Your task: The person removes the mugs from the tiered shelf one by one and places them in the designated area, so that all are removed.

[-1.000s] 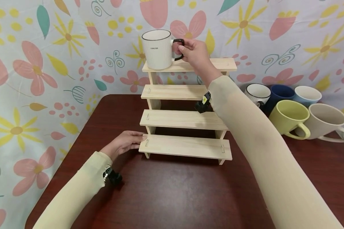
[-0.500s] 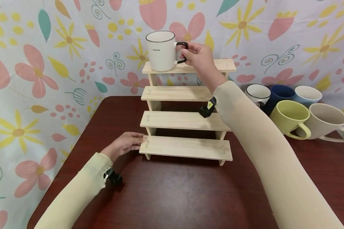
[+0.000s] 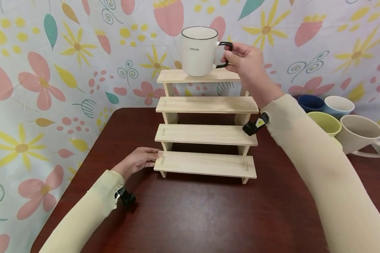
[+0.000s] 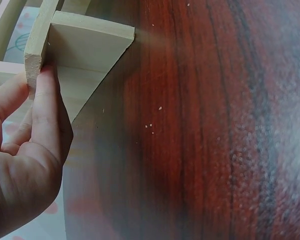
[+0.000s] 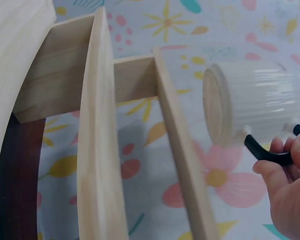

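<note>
A white ribbed mug [image 3: 199, 52] with a black rim and black handle is upright by the top board of a four-step wooden shelf [image 3: 206, 163]. My right hand [image 3: 250, 65] pinches its handle between thumb and fingers. The right wrist view shows the base of the mug [image 5: 260, 100] apart from the top board, with air between them. Low on the left, my left hand [image 3: 137, 160] holds the end of the lowest board. Seen from the left wrist, thumb and fingers of that hand [image 4: 32, 145] pinch the board's edge [image 4: 37, 50].
On the right of the dark wood table [image 3: 190, 214] stand a navy mug [image 3: 311, 102], a light blue mug [image 3: 339, 105], a green mug [image 3: 324, 123] and a beige mug [image 3: 361, 131]. My right sleeve covers part of that group. A flowered cloth [image 3: 92, 70] hangs behind.
My right hand has moved the white mug rightward along the top board and slightly up. The right forearm now hides another white mug on the table. My left hand stays on the lowest board.
</note>
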A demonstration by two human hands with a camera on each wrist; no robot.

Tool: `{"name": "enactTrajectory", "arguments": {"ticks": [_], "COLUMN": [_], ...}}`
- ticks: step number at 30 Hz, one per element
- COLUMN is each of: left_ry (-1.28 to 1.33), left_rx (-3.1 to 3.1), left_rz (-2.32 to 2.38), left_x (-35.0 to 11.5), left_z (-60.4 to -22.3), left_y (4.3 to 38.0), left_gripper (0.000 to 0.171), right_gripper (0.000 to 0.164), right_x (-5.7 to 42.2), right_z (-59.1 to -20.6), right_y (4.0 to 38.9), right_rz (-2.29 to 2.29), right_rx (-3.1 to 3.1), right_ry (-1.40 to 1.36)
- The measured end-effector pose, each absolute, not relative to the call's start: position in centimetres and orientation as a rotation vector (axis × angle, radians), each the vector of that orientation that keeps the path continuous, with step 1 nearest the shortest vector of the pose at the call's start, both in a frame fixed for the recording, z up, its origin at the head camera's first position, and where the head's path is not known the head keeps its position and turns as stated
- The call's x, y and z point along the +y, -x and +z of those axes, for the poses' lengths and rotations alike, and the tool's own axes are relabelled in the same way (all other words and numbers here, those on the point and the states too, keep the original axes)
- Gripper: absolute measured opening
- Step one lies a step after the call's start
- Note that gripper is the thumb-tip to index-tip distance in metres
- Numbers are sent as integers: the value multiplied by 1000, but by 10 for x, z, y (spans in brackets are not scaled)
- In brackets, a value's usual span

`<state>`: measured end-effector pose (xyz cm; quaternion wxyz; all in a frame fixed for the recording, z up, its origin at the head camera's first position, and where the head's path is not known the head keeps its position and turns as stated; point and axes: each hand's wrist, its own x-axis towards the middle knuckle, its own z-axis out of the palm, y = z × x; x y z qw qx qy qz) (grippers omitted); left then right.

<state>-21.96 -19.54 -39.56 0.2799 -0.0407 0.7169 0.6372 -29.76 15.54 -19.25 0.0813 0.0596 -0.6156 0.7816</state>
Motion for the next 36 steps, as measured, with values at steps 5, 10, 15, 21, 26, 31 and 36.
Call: {"name": "enactTrajectory", "arguments": {"ticks": [5, 10, 15, 21, 26, 31, 36], "left_ry": [108, 104, 108, 115, 101, 86, 79], "left_rx": [1922, 1931, 1927, 1931, 1931, 1927, 1917], "left_rz": [1722, 1713, 1717, 1713, 1717, 1718, 1721], "left_x": [-195, -195, -194, -193, -192, -190, -187], "left_z": [-395, -392, -392, -391, -391, -391, -392], "left_y": [221, 221, 220, 219, 221, 222, 223], "left_gripper": [53, 53, 52, 51, 52, 54, 53], "right_gripper": [16, 13, 14, 20, 22, 22, 23], "right_x": [182, 209, 235, 262, 283, 303, 318], "right_z": [-194, -197, -203, -218, -230, -241, -258], "right_y": [276, 256, 234, 206, 187, 169, 151], "right_rz": [2306, 2343, 2420, 2504, 2507, 2471, 2447], "right_rx": [-1793, -1727, -1667, -1540, -1414, -1358, -1325], "right_ry": [-254, -313, -329, -276, -295, -376, -383]}}
